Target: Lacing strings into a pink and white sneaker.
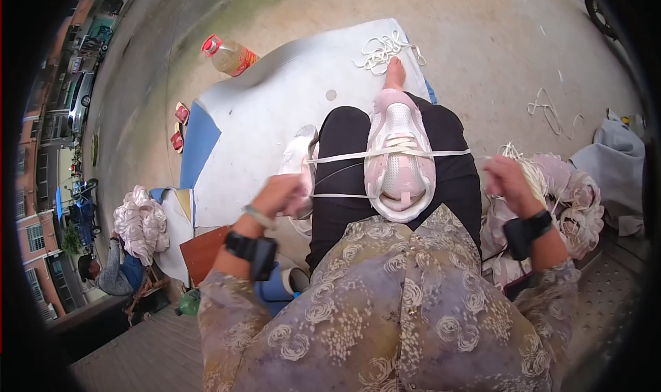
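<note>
A pink and white sneaker [399, 154] rests on my lap between my thighs, its heel end toward me. White shoelace [441, 153] runs through its upper and stretches out taut to both sides. My left hand [284, 193], closed, grips lace on the left. On the right, my right hand [508, 180] is closed on the other side of the lace, held out past my thigh. Another white and pink shoe [297, 159] lies beside my left thigh, partly behind the left hand. Both fingertips are small and slightly blurred.
A white sheet [268, 102] covers the ground ahead, with a heap of laces [383, 53] at its far corner. Left of it are a bottle [233, 57] and red slippers [178, 136]. Pink shoes [582, 202] pile up at right. Another person [113, 275] sits far left.
</note>
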### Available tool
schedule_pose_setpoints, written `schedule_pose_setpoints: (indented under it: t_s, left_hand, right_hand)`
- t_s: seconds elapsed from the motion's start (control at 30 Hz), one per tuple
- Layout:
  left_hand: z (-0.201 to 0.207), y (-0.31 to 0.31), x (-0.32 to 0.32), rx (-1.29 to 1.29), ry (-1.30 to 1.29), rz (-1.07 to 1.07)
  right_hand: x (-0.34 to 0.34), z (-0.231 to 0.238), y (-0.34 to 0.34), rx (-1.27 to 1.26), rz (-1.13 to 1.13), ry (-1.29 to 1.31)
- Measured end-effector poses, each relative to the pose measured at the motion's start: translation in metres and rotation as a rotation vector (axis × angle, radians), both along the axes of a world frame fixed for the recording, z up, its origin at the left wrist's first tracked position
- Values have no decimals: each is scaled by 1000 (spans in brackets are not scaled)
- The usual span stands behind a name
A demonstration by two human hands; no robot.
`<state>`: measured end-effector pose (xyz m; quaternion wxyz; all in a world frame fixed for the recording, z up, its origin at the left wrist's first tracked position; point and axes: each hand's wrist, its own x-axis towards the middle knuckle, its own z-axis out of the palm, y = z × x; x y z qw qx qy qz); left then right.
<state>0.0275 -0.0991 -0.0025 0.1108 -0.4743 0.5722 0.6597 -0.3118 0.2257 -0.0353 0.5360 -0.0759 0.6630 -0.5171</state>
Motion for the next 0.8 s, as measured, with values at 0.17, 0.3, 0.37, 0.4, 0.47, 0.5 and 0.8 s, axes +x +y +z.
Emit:
schedule_pose_setpoints:
  t_s: [0.17,0.3,0.37,0.4,0.47,0.5,0.8]
  left_hand:
    - [-9,50,-93,150,97,-168]
    - [-8,56,-136,-139,162,-225]
    - [-11,58,-147,-169,206,-167]
    - [-15,57,-150,-196,199,-109]
    - [-20,56,-149,-257,201,-59]
    - [-29,55,-144,-253,202,-63]
    - [-26,68,-118,-727,337,-152]
  right_hand:
    - [49,11,-62,-176,167,121]
    - [54,-4,-76,-205,106,39]
    - [55,-11,-77,-261,-65,-54]
    - [56,-10,-79,-261,-66,-56]
    - [57,-8,-83,-304,-172,-17]
    - [57,-9,-80,-301,-176,-15]
    - [64,-23,-89,-387,-125,134]
